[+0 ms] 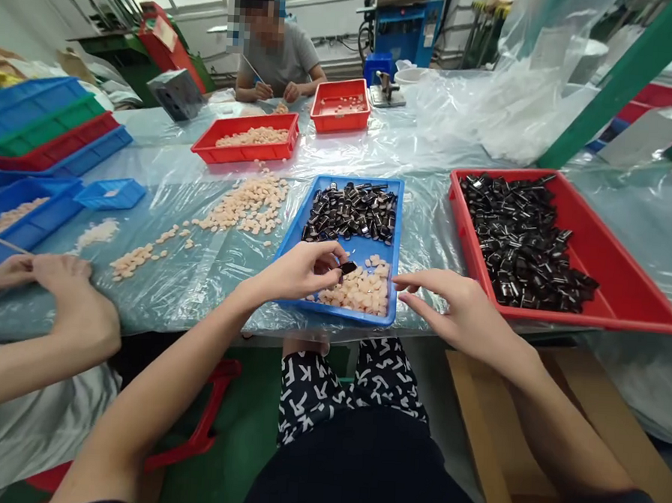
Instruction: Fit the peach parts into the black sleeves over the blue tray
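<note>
My left hand [304, 271] pinches a small glossy black piece [348, 268] between thumb and fingers. It hovers over the near part of a shallow blue tray [397, 247]. Small cream-coloured pieces [362, 292] fill the tray's near end, and glossy black pieces [350, 211] are heaped at its far end. Just beside the tray's right rim is my right hand [454, 299], its thumb and index finger apart with nothing visible between them. To its right, a large red tray [622, 270] contains a pile of similar black pieces [520, 239].
Loose cream pieces [248, 206] lie on the plastic-covered table [211, 275]. Two red trays [206, 153] stand farther back, before a seated person [284, 54]. A co-worker's hands [58, 273] are at left, near stacked trays [43, 127]. A green post [615, 90] slants at right.
</note>
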Action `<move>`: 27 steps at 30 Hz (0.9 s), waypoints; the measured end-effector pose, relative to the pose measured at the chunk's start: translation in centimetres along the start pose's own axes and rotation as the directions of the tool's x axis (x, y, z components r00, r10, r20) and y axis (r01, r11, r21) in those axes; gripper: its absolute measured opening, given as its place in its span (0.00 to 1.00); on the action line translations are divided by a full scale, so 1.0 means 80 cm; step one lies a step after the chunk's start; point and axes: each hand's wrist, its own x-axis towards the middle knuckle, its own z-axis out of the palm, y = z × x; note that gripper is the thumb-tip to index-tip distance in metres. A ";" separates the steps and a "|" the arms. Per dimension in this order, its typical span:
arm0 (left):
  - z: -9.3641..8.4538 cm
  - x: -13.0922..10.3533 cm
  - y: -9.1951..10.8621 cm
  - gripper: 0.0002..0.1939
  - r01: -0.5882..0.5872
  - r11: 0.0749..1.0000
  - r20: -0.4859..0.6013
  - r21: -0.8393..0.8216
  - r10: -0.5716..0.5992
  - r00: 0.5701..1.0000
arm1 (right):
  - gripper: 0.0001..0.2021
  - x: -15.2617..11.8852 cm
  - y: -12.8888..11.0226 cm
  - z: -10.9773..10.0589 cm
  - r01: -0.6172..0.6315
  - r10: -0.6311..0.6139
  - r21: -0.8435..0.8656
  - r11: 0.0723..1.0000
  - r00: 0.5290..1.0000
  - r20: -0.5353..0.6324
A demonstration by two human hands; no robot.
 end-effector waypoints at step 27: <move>0.018 -0.045 0.036 0.11 0.040 0.921 -0.127 -0.387 -0.096 0.987 | 0.13 0.026 -0.022 0.060 0.237 -0.254 -0.242 0.941 0.966 -0.043</move>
